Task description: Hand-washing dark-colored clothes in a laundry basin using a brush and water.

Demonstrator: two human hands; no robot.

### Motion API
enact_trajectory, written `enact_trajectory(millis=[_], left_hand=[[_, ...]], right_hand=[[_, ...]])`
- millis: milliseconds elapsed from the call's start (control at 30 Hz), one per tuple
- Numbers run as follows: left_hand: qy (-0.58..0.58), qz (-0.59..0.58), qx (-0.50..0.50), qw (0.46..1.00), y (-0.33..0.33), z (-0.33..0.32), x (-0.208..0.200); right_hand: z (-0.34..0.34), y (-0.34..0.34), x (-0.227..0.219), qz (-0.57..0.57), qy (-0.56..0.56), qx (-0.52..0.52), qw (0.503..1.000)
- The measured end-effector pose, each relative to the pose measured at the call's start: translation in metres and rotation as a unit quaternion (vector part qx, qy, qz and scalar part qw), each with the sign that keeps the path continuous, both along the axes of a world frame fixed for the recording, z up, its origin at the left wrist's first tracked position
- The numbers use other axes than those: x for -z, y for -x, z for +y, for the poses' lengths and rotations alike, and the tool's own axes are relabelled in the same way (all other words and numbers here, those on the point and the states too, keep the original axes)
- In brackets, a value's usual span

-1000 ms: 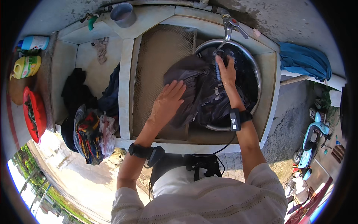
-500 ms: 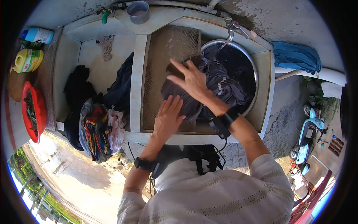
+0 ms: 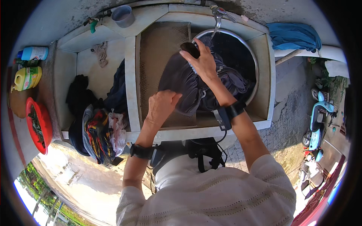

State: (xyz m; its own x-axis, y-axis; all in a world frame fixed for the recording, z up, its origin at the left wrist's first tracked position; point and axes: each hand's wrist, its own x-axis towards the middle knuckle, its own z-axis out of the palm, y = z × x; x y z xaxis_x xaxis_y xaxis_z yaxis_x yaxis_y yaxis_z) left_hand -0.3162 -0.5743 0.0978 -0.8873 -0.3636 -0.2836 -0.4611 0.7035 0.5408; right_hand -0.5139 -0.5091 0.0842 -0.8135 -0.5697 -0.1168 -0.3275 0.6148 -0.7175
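Note:
A wet dark grey garment (image 3: 177,81) is spread over the ridged washboard slab (image 3: 160,49) of the sink, and its bunched part hangs into a round metal-rimmed basin (image 3: 256,71) of dark water. My right hand (image 3: 205,64) is closed round a scrub brush (image 3: 189,50) with a dark back; pale bristles show along its lower edge. The brush is over the garment beside the basin's left rim. At the garment's near left edge, my left hand (image 3: 161,106) is closed with its fingers curled under, gripping the cloth. Its fingertips are hidden.
A chrome tap (image 3: 218,17) stands over the basin. A grey cup (image 3: 123,16) rests on the back ledge. Dark clothes (image 3: 78,92) and a small rag (image 3: 100,54) lie in the left compartment. Bottles (image 3: 28,78) and a red bowl (image 3: 45,128) stand at far left; blue cloth (image 3: 294,36) hangs right.
My left hand has gone from lying flat on the garment to a closed grip at its edge. My right hand has moved up and right, and the brush in it now shows clearly.

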Motion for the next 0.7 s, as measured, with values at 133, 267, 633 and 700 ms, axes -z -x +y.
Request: enact_trajectory(millis=[133, 267, 633, 700], left_hand=[[0.088, 0.119, 0.054, 0.987, 0.078, -0.017, -0.004], [0.159, 0.244, 0.157, 0.944, 0.139, -0.017, 0.047], [0.138, 0.109, 0.155, 0.972, 0.172, -0.012, 0.035], [0.083, 0.218, 0.047, 0.971, 0.170, -0.027, 0.023]], right_hand=[[0.108, -0.058, -0.010, -0.467, 0.124, 0.230, 0.845], [0.136, -0.089, -0.006, -0.668, 0.125, 0.193, 0.708], [0.170, -0.061, -0.011, -0.675, 0.313, 0.230, 0.627], [0.182, -0.030, -0.030, -0.684, 0.360, 0.213, 0.597]])
